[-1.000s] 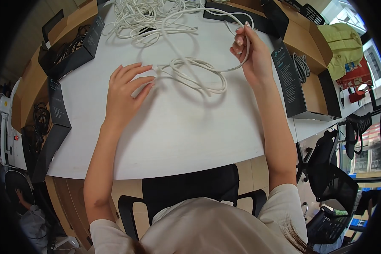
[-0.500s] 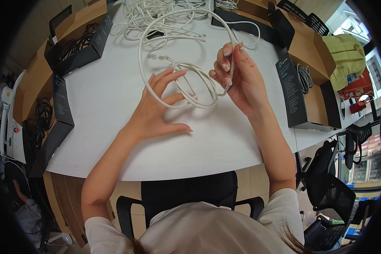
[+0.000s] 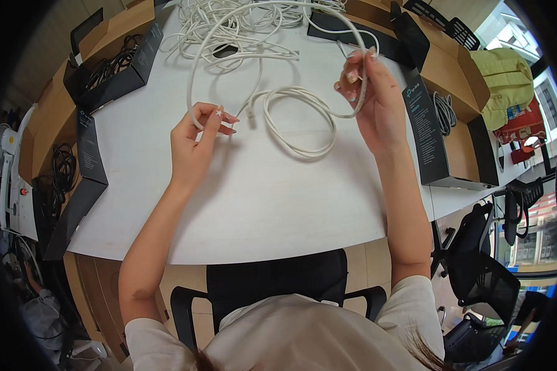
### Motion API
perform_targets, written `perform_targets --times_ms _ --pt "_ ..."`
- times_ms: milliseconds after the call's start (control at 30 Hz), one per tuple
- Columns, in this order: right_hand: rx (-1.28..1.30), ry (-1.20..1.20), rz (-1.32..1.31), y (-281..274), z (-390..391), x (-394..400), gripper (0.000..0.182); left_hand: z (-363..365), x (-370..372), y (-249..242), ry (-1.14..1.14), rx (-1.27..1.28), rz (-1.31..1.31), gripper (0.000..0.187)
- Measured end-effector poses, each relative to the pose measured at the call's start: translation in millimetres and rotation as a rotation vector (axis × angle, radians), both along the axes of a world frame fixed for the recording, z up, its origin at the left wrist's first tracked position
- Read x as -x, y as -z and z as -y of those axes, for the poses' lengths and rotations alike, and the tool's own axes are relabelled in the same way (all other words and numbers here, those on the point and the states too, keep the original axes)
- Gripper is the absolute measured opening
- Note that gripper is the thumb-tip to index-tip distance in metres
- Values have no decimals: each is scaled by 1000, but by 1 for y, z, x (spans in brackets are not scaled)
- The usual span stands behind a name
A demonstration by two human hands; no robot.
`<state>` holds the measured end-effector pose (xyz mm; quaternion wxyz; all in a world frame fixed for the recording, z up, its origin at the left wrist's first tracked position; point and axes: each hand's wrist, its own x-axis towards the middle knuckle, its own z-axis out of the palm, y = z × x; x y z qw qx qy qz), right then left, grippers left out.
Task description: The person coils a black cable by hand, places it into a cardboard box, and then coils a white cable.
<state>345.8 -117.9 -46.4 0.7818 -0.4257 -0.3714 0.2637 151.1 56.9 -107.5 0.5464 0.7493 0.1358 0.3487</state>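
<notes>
A long white cable [image 3: 297,117] lies partly coiled on the white table [image 3: 241,198], and its loop hangs between my hands. My left hand [image 3: 195,145] pinches a strand of that cable at mid-left, just left of the cable's plug end [image 3: 250,114]. My right hand [image 3: 368,93] is raised at upper right and grips another stretch of the same cable, which arcs up and over toward the far edge. A tangle of more white cables [image 3: 235,28] lies at the far side of the table.
Open black-and-cardboard boxes stand around the table: one with dark cables at the far left [image 3: 111,62], one along the left edge [image 3: 83,167], and one with a coiled cable at the right [image 3: 442,117]. A black chair [image 3: 272,278] is under me; more chairs stand at right.
My left hand went from lying flat on the table to pinching a strand of the cable at mid-left. My right hand swung in toward the coil, then lifted back out to the right.
</notes>
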Motion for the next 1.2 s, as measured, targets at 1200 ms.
perform_targets --times_ms 1200 --pt "208 768 644 -1 0 -10 16 -12 0 -11 -493 22 366 45"
